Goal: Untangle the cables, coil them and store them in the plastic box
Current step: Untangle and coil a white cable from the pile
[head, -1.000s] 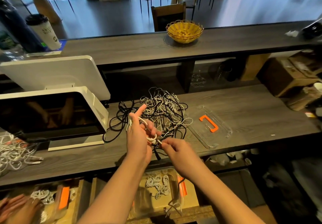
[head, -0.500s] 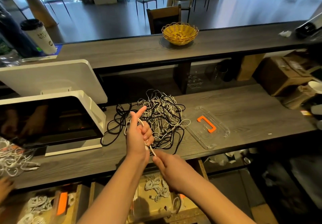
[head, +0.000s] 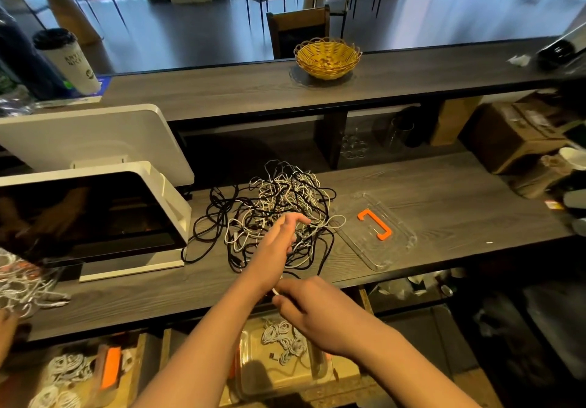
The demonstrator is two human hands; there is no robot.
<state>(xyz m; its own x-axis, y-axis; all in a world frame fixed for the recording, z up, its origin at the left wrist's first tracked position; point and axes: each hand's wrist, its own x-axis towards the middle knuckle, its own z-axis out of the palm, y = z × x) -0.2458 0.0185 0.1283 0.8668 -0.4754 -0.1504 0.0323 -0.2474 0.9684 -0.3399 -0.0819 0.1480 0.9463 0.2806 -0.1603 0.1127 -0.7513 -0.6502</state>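
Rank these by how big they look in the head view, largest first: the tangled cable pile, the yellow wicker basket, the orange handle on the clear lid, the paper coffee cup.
1. Tangled cable pile
2. Yellow wicker basket and paper coffee cup: they look alike in size, and both sit farther from the camera, so no ranking between them.
3. Orange handle on the clear lid

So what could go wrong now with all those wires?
1. The right hand pinches a white cable that may still run into the tangled pile; pulling hard could tighten knots.
2. A tug might drag the pile against the clear lid beside it and push it along the counter.
3. The left hand is blurred and mid-move, so a half-made coil could slip loose.
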